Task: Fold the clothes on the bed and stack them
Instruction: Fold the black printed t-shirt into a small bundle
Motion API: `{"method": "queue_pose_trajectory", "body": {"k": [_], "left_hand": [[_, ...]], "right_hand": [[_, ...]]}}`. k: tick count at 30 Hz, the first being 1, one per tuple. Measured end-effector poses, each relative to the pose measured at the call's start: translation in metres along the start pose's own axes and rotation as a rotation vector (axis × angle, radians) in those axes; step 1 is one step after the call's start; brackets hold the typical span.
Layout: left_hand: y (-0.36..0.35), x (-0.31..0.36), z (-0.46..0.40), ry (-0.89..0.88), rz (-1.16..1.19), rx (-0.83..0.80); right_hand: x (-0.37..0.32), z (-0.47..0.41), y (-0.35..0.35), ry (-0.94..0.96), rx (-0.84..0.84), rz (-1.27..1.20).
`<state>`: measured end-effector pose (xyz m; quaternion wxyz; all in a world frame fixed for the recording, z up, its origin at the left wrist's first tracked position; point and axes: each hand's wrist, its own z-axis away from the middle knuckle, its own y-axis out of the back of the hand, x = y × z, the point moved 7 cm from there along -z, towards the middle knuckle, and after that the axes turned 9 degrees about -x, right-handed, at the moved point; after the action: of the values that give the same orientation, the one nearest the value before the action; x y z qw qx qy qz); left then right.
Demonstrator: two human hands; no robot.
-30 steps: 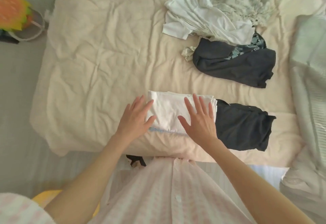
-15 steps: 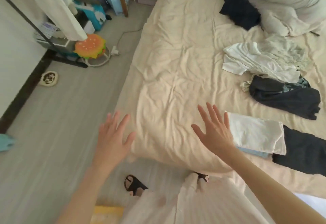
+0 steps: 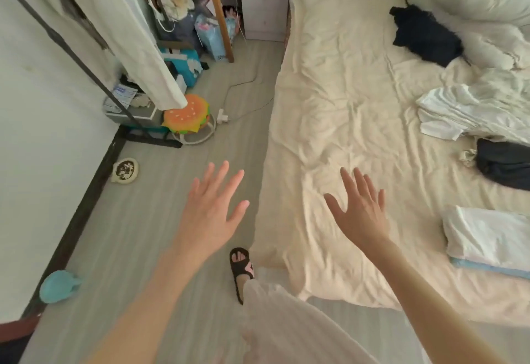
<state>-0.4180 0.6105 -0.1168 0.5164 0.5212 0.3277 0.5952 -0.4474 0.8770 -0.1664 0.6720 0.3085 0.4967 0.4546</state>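
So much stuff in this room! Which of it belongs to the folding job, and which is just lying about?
Part of the job:
- folded white garment on the cream bed sheet
- crumpled white clothes
- dark garment at the right edge
- dark navy garment near the duvet

Just lying about:
- burger-shaped cushion
- white power strip
- teal object on the floor

Burger-shaped cushion (image 3: 185, 115) on the grey floor (image 3: 137, 220); black sandal (image 3: 240, 269) bedside.

You have no readable text, labels, brands or numbers in this view; any print on the bags (image 3: 210, 37) left of the bed (image 3: 338, 99) is too blurred to read.
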Motion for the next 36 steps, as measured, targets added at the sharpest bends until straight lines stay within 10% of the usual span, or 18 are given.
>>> {"method": "queue_pose_trajectory", "body": {"k": [18,36], "left_hand": [[0.134,-0.137,-0.319,-0.351,-0.077,-0.138],[0.060,0.001,-0.646,-0.879,-0.317,-0.591]], "right_hand": [[-0.192,-0.244,0.092,-0.197,0.276,-0.039],[-0.031,-0.433,0.113,-0.809,0.381,-0.228]]}}
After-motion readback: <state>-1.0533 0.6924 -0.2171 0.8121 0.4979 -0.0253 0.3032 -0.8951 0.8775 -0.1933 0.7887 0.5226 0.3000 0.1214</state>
